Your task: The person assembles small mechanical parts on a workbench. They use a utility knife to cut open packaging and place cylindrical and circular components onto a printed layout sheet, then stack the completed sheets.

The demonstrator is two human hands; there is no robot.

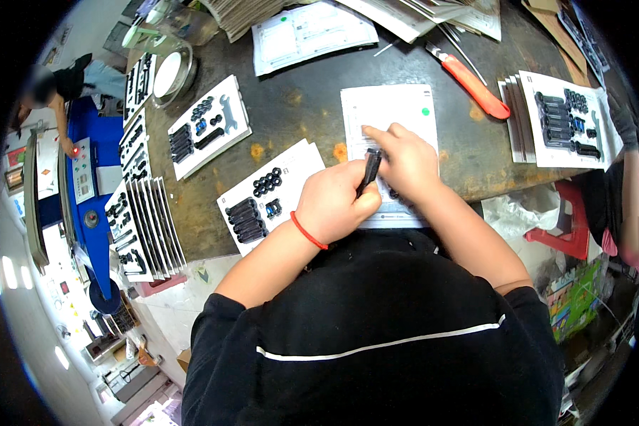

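My left hand (337, 202), with a red cord at its wrist, is closed around dark bolts (371, 169) that stick up past its thumb and fingers; how many is hard to see. Beside them is my right hand (410, 162), its index finger stretched out over a white printed card (397, 106) with a green dot. Its other fingers are partly hidden. Small black parts (393, 192) show on the card below my right hand. To the left, another white card (302, 160) carries black nuts (267, 182), a row of black bolts (246, 221) and a small blue-and-black part (273, 207).
An orange utility knife (476, 85) lies at the back right. Finished-looking cards with bolts and a wrench stand at the left (209, 128) and right (568, 128). Printed sheets (312, 35) lie at the back, near a glass bowl (172, 74). Other people are at both sides.
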